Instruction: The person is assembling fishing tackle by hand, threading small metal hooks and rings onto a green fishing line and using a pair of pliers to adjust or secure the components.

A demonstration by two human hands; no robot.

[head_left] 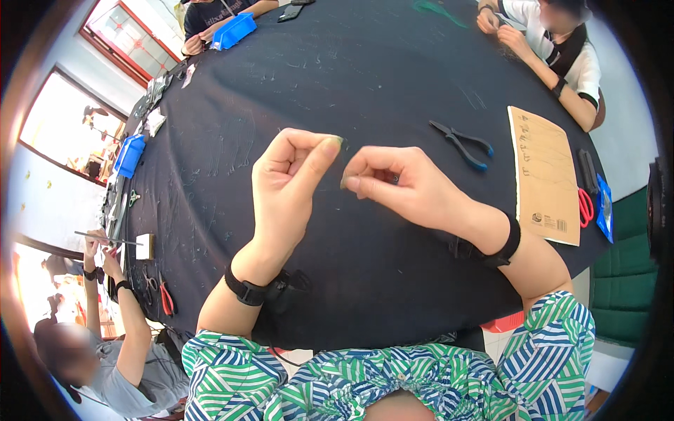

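Above the dark tablecloth (365, 281), my left hand (286, 175) is closed, thumb pressed against the index finger. A tiny dark green bit shows at those fingertips, too small to name. Just to its right, my right hand (404, 184) is also closed in a pinch. What it holds, if anything, is too fine to make out. The two sets of fingertips point toward each other with a small gap between them. Nearest to my right hand lie pliers (460, 142) with dark jaws and blue-tipped handles, slightly spread.
At right lie a brown paper pad (547, 175), red-handled scissors (585, 207) and a blue packet (604, 210). Red-handled pliers (166, 298) and a blue tray (129, 156) are at left. Green strands (439, 10) lie at the far edge. Three other people work around the table.
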